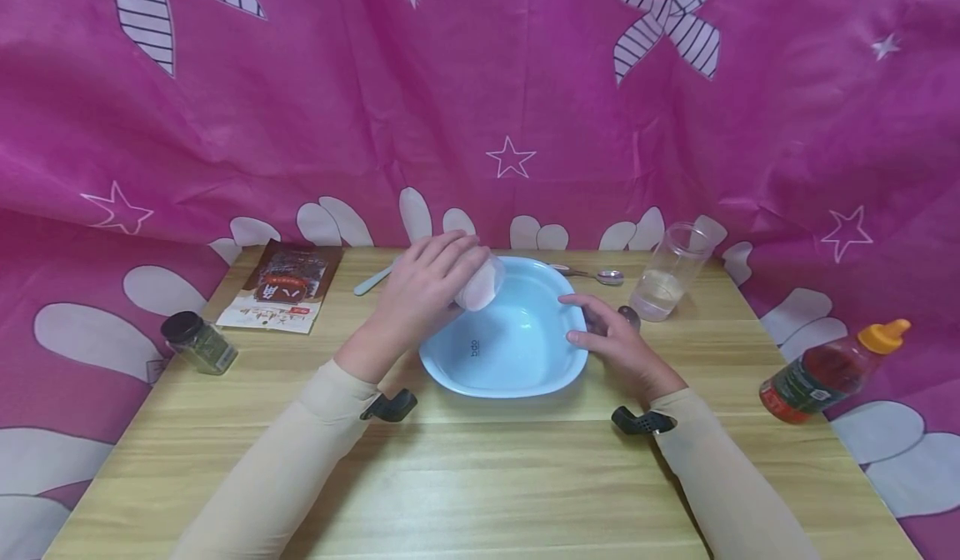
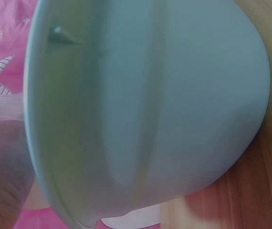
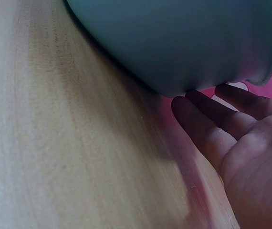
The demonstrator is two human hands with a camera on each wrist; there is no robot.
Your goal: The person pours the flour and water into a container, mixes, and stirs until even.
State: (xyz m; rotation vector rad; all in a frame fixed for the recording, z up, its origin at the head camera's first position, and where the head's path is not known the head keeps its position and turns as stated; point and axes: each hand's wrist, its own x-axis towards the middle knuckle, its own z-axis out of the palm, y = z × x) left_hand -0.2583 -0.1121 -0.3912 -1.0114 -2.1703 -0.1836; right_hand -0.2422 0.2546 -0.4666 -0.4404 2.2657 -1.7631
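A light blue plastic basin [image 1: 517, 377] stands on the table in front of me. My left hand [image 1: 431, 281] holds a small clear cup [image 1: 491, 281] with something white in it, tilted above the basin's left side. At the opposite side my right hand [image 1: 618, 339] holds the basin's rim, with the thumb at the edge. In the right wrist view, that hand's fingers [image 3: 207, 121] reach against the basin's outer wall [image 3: 183, 43]. The basin's outside [image 2: 188, 95] fills most of the left wrist view, where only part of the left hand [image 2: 5, 171] shows.
Leftward lie a brown-and-white packet [image 1: 285, 285], a black-lidded jar [image 1: 198, 343] and a pale blue handle [image 1: 372, 281]. Behind the basin is a spoon [image 1: 609, 277]. A clear cup of liquid [image 1: 663, 285], a dark rounded thing [image 1: 630, 317] and a yellow-capped red bottle [image 1: 828, 377] are rightward.
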